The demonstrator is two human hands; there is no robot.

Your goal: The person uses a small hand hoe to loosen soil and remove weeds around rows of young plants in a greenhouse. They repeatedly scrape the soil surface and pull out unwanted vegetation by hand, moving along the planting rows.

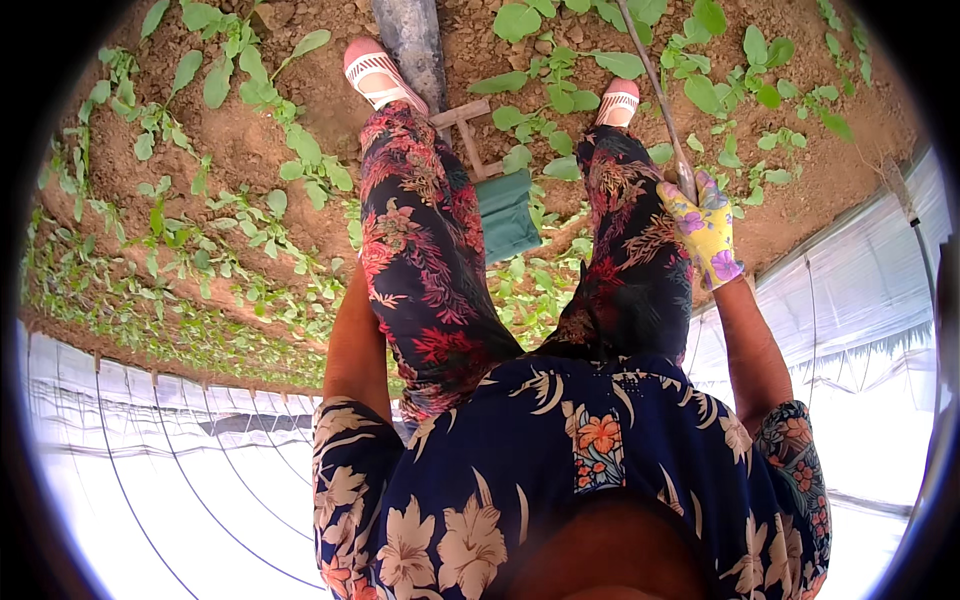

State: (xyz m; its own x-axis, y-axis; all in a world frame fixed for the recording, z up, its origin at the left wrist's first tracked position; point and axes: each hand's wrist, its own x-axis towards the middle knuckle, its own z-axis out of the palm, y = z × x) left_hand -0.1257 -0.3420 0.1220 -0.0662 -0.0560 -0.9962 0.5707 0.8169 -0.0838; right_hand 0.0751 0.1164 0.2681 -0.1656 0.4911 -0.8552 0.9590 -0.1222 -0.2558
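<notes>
My right hand (703,229), in a yellow glove with purple flowers, is closed around the end of a long, thin wooden handle (657,90). It is beside my right thigh. The handle runs up past my right shoe and out of the top of the view, so its far end is hidden. My left forearm (349,330) reaches down behind my left leg, and the left hand is out of view there. Young leafy plants (559,90) grow in the brown soil (480,45) around my feet.
A wooden frame (469,139) with green fabric (508,214), possibly a folding stool, shows between my legs. A grey tube (412,49) lies by my left shoe (379,75). Rows of seedlings (187,300) spread leftward. Plastic film walls (847,277) with curved ribs border the bed.
</notes>
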